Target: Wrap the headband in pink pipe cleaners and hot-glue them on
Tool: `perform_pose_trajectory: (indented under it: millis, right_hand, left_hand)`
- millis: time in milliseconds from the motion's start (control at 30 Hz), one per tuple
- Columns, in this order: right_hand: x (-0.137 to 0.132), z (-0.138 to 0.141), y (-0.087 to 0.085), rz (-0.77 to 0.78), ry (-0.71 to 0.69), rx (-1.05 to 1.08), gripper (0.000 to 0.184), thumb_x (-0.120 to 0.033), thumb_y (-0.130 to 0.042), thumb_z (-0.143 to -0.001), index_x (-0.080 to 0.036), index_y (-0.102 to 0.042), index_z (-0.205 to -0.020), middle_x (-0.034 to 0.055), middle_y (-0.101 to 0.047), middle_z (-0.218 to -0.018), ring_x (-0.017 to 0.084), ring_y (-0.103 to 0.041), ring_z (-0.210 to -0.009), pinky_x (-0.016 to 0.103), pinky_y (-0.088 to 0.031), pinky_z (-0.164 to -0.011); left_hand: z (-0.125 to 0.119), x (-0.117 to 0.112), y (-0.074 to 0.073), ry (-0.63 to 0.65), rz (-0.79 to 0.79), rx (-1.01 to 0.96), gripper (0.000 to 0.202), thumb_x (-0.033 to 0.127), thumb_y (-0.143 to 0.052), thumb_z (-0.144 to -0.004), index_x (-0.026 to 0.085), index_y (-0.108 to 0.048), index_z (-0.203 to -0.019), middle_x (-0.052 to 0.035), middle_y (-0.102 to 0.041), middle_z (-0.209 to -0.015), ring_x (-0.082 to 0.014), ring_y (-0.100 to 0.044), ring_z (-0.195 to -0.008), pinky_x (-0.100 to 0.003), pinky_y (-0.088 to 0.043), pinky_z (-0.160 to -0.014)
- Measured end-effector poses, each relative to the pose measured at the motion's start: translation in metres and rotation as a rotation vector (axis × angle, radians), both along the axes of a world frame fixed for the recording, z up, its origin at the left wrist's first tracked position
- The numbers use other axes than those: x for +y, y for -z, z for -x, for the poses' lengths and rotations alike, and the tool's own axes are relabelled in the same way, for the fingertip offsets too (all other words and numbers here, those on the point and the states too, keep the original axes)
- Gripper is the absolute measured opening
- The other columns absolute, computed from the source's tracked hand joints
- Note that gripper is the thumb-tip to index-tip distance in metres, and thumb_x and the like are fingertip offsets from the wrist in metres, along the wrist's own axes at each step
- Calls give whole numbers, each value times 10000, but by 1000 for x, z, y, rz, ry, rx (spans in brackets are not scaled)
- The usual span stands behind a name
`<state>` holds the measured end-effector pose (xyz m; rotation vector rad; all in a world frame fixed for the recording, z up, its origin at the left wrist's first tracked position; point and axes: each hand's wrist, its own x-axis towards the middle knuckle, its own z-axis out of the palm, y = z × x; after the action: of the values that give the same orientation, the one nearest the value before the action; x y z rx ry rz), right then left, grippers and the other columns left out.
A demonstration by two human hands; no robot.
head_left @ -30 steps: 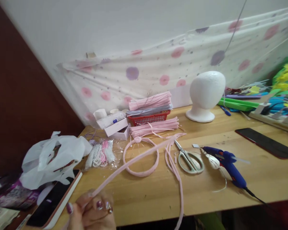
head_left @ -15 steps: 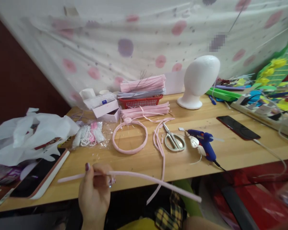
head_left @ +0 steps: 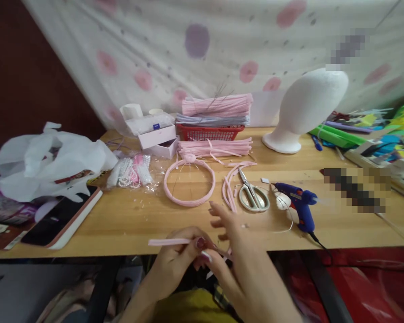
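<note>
My left hand [head_left: 180,258] pinches a pink pipe cleaner [head_left: 164,242] at the table's front edge, its end sticking out to the left. My right hand [head_left: 235,251] meets it from the right, thumb and forefinger on the same strand, the other fingers spread towards the loose pink strands [head_left: 229,188]. Beyond my hands lie a pink wrapped ring [head_left: 189,183], scissors [head_left: 252,195] and a blue glue gun [head_left: 298,204].
A red basket [head_left: 208,132] with pink and grey pipe cleaners stands at the back, a foam head [head_left: 306,107] to its right. A white plastic bag [head_left: 50,159], a bead packet [head_left: 131,172], a small box [head_left: 158,137] and a tablet [head_left: 60,217] lie left. Colourful clutter fills the right.
My right hand has come into view and joined the left on the pipe cleaner. The strand's long right end is no longer seen. The view has shifted slightly closer.
</note>
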<state>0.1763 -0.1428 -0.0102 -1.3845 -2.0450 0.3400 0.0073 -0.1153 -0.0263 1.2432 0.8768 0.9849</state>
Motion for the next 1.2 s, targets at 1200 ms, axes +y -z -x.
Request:
perform_pose_trajectory:
  millis: [1200]
  right_hand:
    - [58,-32,23,-78,-82,54,236,-156,-520,-966,-175,-730,-1071,57,-702,-853,148,-673,-747,238,-501,-638]
  left_hand:
    - [38,40,19,-580,182,42,437,529,-760,-717,148,-761,-929,-61,-703,-753,-89,-515,-477,-177,-347,-344]
